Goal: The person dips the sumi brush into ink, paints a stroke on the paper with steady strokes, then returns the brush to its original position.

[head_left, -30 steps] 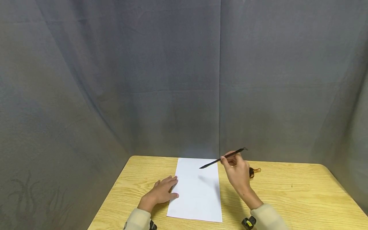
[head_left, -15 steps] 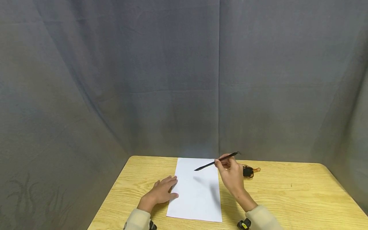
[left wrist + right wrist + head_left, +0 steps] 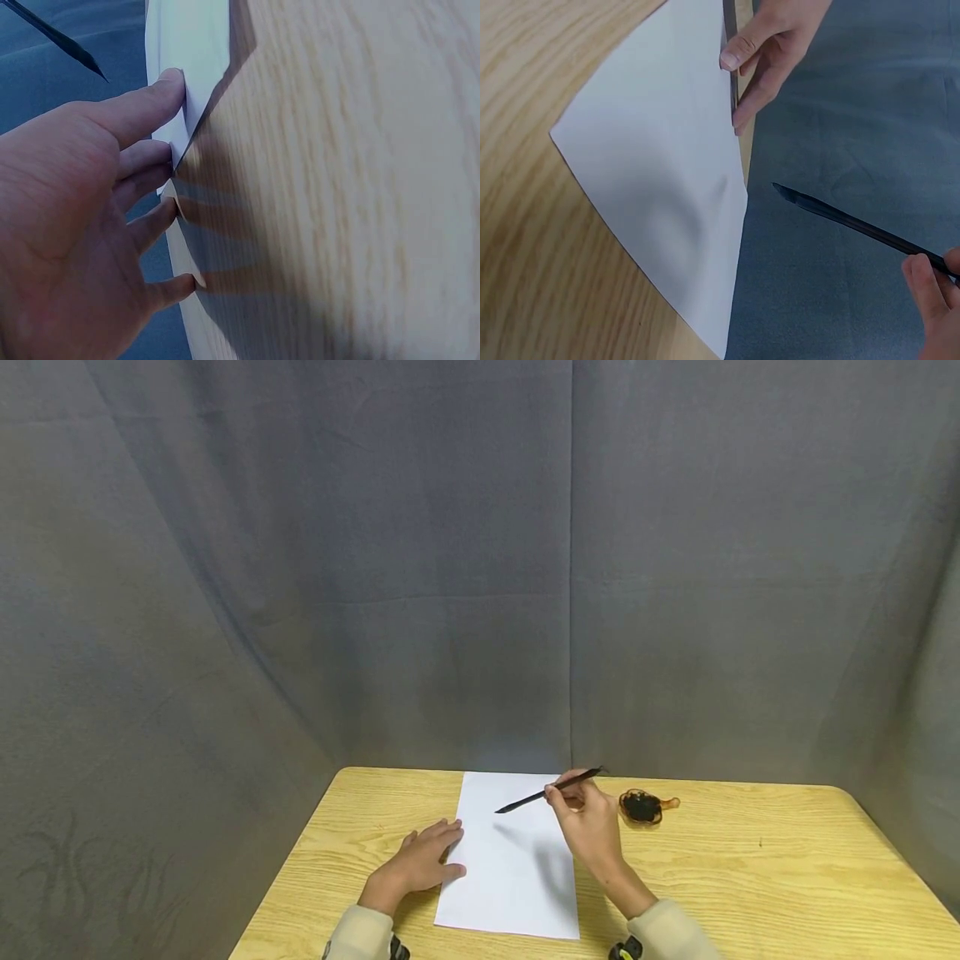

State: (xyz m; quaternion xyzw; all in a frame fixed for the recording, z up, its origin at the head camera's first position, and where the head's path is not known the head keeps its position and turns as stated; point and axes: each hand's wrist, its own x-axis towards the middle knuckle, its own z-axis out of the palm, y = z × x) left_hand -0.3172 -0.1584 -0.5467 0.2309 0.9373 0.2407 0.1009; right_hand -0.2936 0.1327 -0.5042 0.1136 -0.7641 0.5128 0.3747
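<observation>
A dark, slender brush [image 3: 528, 800] with a pointed tip and a small loop at its end is pinched between the thumb and fingers of my right hand [image 3: 592, 831]. Its tip hangs over the white paper [image 3: 510, 885], apart from it, and casts a shadow there. My left hand [image 3: 420, 860] rests with fingers spread on the left edge of the sheet. In the left wrist view the thumb [image 3: 154, 105] lies on the paper's edge. The right wrist view shows the brush [image 3: 840, 216] held clear of the sheet [image 3: 652, 150].
A small brown dish [image 3: 642, 807] with black contents and a short handle sits on the wooden table [image 3: 750, 877], right of the paper. Grey curtains [image 3: 450, 568] hang behind the table and along both sides.
My right hand has moved left and slightly nearer with the brush, so its tip is further over the paper. The dish has come into full view. My left hand stays put.
</observation>
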